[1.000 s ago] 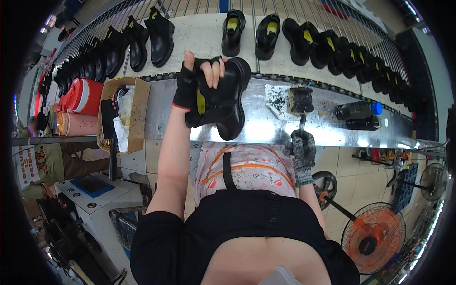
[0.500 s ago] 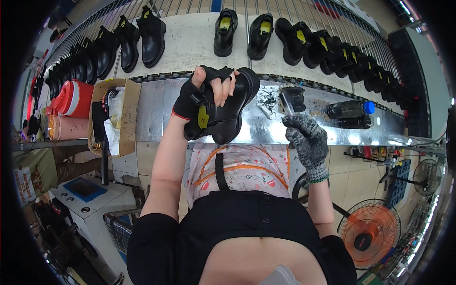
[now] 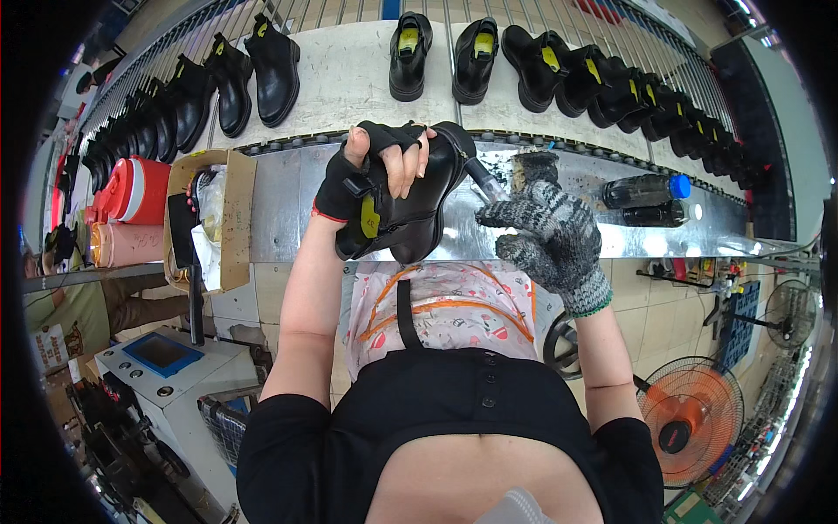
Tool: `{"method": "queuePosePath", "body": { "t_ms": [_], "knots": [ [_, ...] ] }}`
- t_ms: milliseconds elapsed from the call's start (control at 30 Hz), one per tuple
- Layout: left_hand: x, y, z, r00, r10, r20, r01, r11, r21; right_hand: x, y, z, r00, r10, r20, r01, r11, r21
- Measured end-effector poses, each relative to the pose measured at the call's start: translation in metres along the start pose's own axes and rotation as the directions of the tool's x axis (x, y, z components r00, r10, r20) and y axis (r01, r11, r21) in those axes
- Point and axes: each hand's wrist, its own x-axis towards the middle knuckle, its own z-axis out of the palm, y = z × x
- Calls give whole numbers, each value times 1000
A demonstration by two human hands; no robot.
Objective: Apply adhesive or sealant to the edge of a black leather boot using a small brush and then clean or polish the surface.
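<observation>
My left hand, in a black fingerless glove, is closed around a black leather ankle boot held above the metal bench. Its yellow lining shows beside my wrist. My right hand wears a grey speckled knit glove and grips a slim brush with a translucent handle. The brush's dark tip meets the boot's sole edge, on the right side near the top. Just beyond my right hand lies a black-stained block, its material unclear.
Black boots stand in long rows on the pale conveyor behind the bench. Two bottles lie to the right. A cardboard box and red cooler jug are left. An orange fan stands low right.
My right hand has moved left, bringing the brush from over the stained block to the boot's sole edge. The left hand holds the boot almost still.
</observation>
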Motion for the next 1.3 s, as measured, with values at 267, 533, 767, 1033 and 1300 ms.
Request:
{"method": "queuePosePath", "body": {
  "t_ms": [267,533,767,1033,1300],
  "knots": [
    [3,0,1,1000,-9,10,9,1000,15,4,1,1,1000,14,22,-14,1000,-1],
    [3,2,2,1000,-18,-3,18,1000,16,6,4,4,995,-66,-75,60,995,-84],
    [-2,-3,-8,1000,6,-5,-6,1000,-16,13,7,11,998,-31,-59,34,999,41],
    [-15,-2,-31,966,34,-257,-77,984,-162,22,13,63,989,-45,-142,56,996,69],
    [-34,-10,-72,923,56,-380,-167,949,-266,32,23,122,987,13,-162,44,938,344]
  ]
}}
